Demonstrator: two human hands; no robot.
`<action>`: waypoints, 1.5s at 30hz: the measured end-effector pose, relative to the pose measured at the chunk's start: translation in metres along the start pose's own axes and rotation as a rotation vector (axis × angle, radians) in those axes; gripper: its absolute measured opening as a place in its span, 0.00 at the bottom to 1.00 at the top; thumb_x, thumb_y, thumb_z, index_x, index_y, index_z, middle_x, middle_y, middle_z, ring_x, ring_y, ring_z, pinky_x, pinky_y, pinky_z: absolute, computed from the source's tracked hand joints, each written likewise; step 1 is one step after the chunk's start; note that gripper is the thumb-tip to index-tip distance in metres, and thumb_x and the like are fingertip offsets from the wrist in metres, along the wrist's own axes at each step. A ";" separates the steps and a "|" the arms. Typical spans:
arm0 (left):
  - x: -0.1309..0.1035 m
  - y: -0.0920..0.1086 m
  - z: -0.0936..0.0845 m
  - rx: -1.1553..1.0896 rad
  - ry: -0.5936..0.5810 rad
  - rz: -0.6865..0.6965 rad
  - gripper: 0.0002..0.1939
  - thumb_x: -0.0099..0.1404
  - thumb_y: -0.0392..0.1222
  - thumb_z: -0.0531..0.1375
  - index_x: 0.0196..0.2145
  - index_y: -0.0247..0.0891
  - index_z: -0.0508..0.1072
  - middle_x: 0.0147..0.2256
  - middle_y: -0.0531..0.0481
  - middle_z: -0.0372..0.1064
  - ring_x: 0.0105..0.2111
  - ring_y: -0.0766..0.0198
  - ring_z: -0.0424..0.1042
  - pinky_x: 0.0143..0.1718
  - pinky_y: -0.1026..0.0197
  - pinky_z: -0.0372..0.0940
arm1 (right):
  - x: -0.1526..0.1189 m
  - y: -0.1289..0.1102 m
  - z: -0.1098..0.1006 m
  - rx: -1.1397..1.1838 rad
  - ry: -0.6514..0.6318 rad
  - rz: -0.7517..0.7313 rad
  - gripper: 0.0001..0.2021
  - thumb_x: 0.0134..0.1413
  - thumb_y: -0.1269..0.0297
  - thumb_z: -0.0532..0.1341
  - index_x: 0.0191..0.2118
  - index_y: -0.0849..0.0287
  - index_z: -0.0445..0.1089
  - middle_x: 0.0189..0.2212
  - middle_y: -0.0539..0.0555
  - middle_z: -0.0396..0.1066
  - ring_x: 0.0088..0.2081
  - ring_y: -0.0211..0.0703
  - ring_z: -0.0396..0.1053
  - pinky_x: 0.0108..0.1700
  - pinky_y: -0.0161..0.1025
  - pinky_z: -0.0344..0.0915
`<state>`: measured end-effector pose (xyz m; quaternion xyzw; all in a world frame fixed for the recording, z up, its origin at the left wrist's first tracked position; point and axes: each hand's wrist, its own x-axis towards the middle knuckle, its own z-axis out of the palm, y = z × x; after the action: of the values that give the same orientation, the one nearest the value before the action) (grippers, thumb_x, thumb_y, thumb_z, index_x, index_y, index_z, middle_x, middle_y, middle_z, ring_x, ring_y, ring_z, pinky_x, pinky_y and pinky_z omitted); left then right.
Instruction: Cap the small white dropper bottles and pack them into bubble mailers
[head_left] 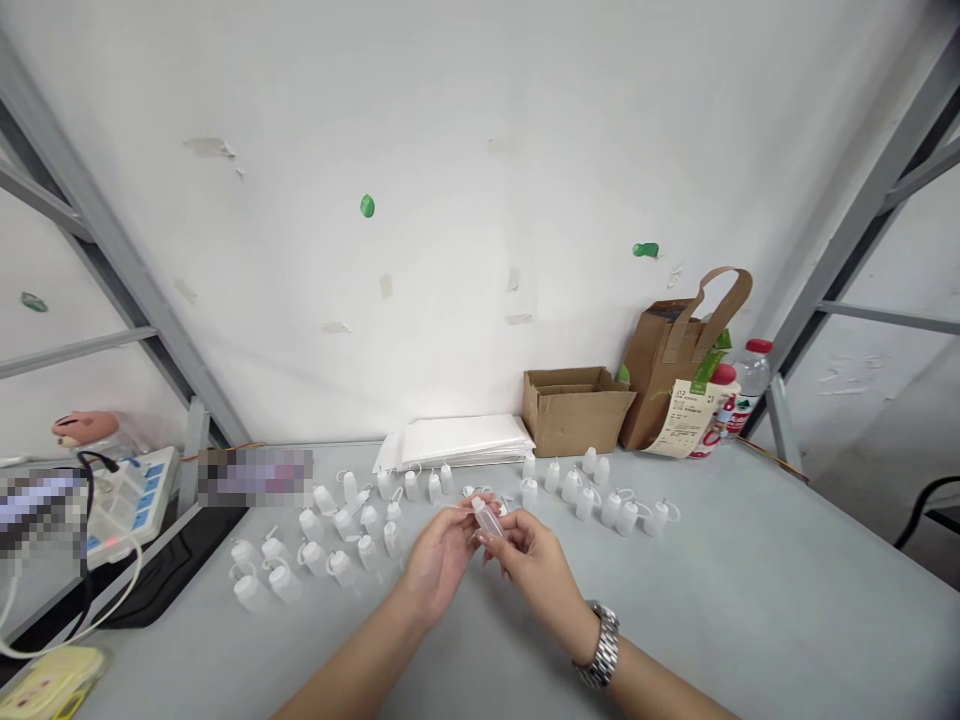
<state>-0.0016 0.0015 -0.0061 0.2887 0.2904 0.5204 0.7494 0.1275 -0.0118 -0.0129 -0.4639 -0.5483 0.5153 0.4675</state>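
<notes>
A small translucent plastic dropper bottle (487, 517) is held tilted above the table, between my two hands. The fingers of my left hand (439, 562) are closed around its upper end and partly hide the cap. My right hand (531, 552), with a metal watch at the wrist, pinches the lower body between thumb and fingers. To the left stand several similar small white bottles (341, 568), many with looped cap straps. Several more bottles (586, 503) stand to the right, and a few small pieces behind my hands are partly hidden.
Behind the bottles are a stack of white sheets or envelopes (457, 440), an open cardboard box (574, 420), a brown paper bag (656, 370) and a red-capped plastic bottle (752, 375). At left lie a power strip (142, 500) with cables, a dark flat object (176, 565) and a yellow case (56, 680).
</notes>
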 end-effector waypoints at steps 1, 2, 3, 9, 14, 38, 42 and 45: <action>0.000 0.000 0.000 -0.013 -0.009 -0.016 0.14 0.56 0.37 0.52 0.37 0.32 0.73 0.35 0.44 0.71 0.32 0.62 0.65 0.33 0.60 0.56 | 0.000 0.000 0.000 0.012 -0.004 0.007 0.13 0.47 0.55 0.62 0.27 0.60 0.64 0.19 0.47 0.66 0.19 0.33 0.57 0.22 0.32 0.53; 0.000 0.000 -0.001 -0.027 -0.017 -0.030 0.15 0.56 0.37 0.52 0.38 0.32 0.72 0.34 0.44 0.70 0.31 0.62 0.65 0.32 0.60 0.56 | 0.001 0.000 0.000 0.027 -0.010 0.011 0.13 0.46 0.54 0.62 0.27 0.60 0.64 0.19 0.47 0.66 0.19 0.32 0.56 0.22 0.32 0.53; 0.000 0.000 -0.001 -0.040 -0.026 -0.041 0.15 0.56 0.37 0.51 0.39 0.32 0.72 0.34 0.44 0.70 0.30 0.63 0.65 0.31 0.60 0.56 | 0.001 -0.001 0.000 0.043 -0.019 0.016 0.14 0.46 0.54 0.62 0.27 0.60 0.63 0.19 0.47 0.66 0.18 0.32 0.56 0.21 0.32 0.52; 0.000 0.002 -0.002 -0.064 -0.029 -0.076 0.15 0.55 0.35 0.51 0.40 0.33 0.69 0.33 0.45 0.69 0.28 0.62 0.65 0.28 0.60 0.56 | 0.002 -0.004 0.000 0.119 -0.070 0.057 0.18 0.40 0.49 0.64 0.24 0.60 0.62 0.17 0.48 0.67 0.17 0.32 0.56 0.20 0.32 0.52; 0.000 0.001 -0.002 -0.044 0.031 -0.075 0.11 0.55 0.35 0.51 0.38 0.36 0.65 0.31 0.48 0.67 0.26 0.63 0.66 0.25 0.60 0.56 | 0.000 -0.004 0.002 0.112 -0.065 0.069 0.17 0.41 0.50 0.64 0.25 0.60 0.63 0.17 0.47 0.66 0.17 0.31 0.56 0.20 0.32 0.52; -0.005 0.005 0.005 0.105 -0.055 0.050 0.12 0.58 0.37 0.53 0.38 0.34 0.73 0.41 0.43 0.72 0.46 0.52 0.65 0.44 0.55 0.56 | 0.001 -0.002 0.000 0.065 0.008 -0.038 0.16 0.42 0.51 0.64 0.26 0.59 0.62 0.17 0.44 0.60 0.20 0.34 0.56 0.23 0.33 0.52; -0.009 0.005 0.008 0.140 -0.063 0.083 0.11 0.58 0.37 0.56 0.38 0.34 0.74 0.43 0.43 0.71 0.49 0.53 0.64 0.50 0.55 0.53 | -0.004 0.003 0.000 -0.207 0.096 -0.192 0.11 0.50 0.56 0.60 0.29 0.58 0.63 0.21 0.47 0.63 0.23 0.36 0.58 0.26 0.34 0.54; -0.011 0.005 0.011 0.166 -0.064 0.122 0.11 0.57 0.37 0.58 0.38 0.34 0.75 0.45 0.42 0.71 0.51 0.53 0.63 0.54 0.55 0.51 | -0.006 0.008 -0.001 -0.425 0.171 -0.322 0.07 0.54 0.59 0.57 0.30 0.57 0.63 0.24 0.49 0.65 0.24 0.38 0.60 0.27 0.34 0.55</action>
<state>0.0000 -0.0089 0.0058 0.3834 0.2903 0.5297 0.6987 0.1290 -0.0169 -0.0207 -0.5002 -0.6693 0.2668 0.4803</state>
